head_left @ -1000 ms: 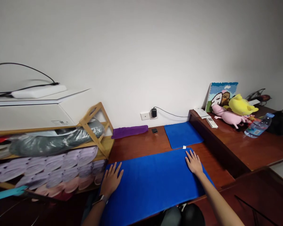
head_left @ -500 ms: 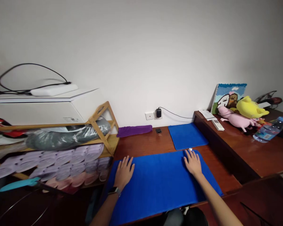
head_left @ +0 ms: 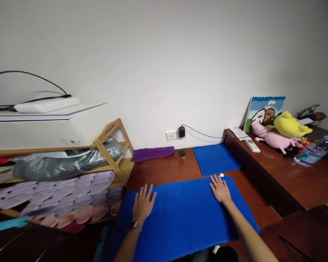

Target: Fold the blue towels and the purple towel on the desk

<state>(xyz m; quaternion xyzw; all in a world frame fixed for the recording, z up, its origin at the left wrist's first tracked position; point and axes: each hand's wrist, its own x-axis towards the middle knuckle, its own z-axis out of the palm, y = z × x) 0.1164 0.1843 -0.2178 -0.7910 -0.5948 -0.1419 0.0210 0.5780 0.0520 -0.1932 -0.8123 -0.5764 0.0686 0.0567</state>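
Observation:
A large blue towel lies spread flat over the front of the wooden desk. My left hand rests on its far left part, fingers spread; a watch sits on that wrist. Near the far right corner, my right hand lies palm down on the same towel with its fingers apart. A small white tag shows at the far edge, just beyond the right fingers. Behind it lies a smaller blue towel, flat, and a folded purple cloth is against the wall.
To the left, a wooden rack carries slippers and a bagged item, with a white box on top. On the raised right surface are a remote, plush toys and a water bottle. A charger is plugged into the wall.
My right hand has slid slightly left over the large towel, so more of the white tag shows. My left hand stays nearly in place. The camera view has shifted a little.

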